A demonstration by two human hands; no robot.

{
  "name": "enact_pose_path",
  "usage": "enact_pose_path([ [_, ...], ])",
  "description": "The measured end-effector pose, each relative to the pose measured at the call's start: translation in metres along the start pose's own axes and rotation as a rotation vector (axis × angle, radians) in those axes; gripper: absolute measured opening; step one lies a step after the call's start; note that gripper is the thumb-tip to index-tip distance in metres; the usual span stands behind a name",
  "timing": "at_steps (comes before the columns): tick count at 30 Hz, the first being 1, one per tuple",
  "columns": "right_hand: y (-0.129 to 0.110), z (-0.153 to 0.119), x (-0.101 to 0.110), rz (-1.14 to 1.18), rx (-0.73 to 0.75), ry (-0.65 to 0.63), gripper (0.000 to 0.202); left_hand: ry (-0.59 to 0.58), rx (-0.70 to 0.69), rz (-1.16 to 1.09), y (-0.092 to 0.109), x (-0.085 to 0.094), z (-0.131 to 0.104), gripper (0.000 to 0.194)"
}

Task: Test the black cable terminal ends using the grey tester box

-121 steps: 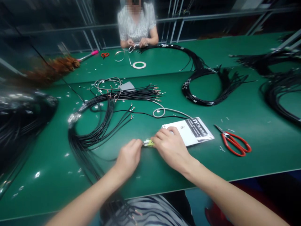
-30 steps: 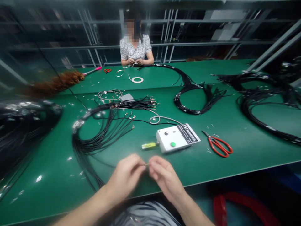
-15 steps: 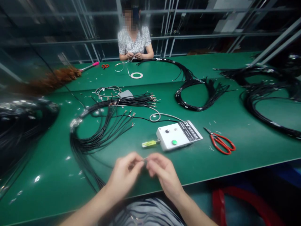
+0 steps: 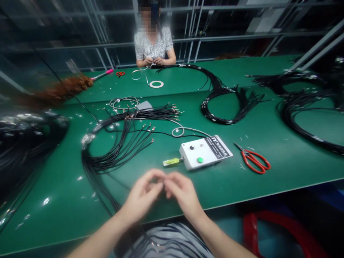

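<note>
My left hand (image 4: 147, 188) and my right hand (image 4: 180, 188) meet fingertip to fingertip above the near edge of the table. Both are closed in a pinch on a thin wire, now mostly hidden by the fingers. A dark cable (image 4: 120, 182) runs from the bundle towards my left hand. Just beyond the hands lies a white control box (image 4: 197, 154) with a green button (image 4: 200, 160), a black knob and a yellow-green tip (image 4: 171, 162) on its left side. A looped bundle of black cables (image 4: 90, 161) with bare ends spreads out to the left.
Red-handled scissors (image 4: 255, 161) lie right of the box among small clippings. More coiled black cables (image 4: 215, 116) rest behind and at the right. Across the green table (image 4: 161, 143) a co-worker (image 4: 154, 46) handles something small. A feather duster (image 4: 72, 87) and tape ring (image 4: 156, 84) lie farther back.
My hands have come together, closing the small gap where a thin light wire showed between the fingertips. The view has tilted slightly; objects on the table stay put.
</note>
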State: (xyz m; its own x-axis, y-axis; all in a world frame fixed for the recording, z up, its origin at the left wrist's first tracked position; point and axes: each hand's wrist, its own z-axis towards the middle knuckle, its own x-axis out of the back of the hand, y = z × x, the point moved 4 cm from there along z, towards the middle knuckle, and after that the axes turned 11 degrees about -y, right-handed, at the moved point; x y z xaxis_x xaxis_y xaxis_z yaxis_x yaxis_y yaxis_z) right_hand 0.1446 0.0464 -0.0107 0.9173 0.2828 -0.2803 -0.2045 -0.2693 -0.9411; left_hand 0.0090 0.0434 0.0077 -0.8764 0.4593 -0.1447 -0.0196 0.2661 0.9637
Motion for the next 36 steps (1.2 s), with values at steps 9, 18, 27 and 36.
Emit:
enact_pose_path([
  [9,-0.021,-0.009,0.005,-0.675,0.187,-0.051,0.014,0.238,-0.014,0.081,-0.015,0.006,-0.003,0.023],
  [18,-0.041,-0.009,0.008,-1.289,0.545,-0.139,0.013,0.146,-0.064,0.31,-0.011,0.004,0.0,0.022],
  [27,-0.06,0.009,0.035,-1.542,0.723,-0.095,0.009,0.145,-0.062,0.381,-0.009,0.017,0.008,0.022],
  [36,-0.055,0.028,0.041,-1.756,0.635,-0.104,0.02,0.245,-0.071,0.185,-0.013,0.031,0.036,0.023],
])
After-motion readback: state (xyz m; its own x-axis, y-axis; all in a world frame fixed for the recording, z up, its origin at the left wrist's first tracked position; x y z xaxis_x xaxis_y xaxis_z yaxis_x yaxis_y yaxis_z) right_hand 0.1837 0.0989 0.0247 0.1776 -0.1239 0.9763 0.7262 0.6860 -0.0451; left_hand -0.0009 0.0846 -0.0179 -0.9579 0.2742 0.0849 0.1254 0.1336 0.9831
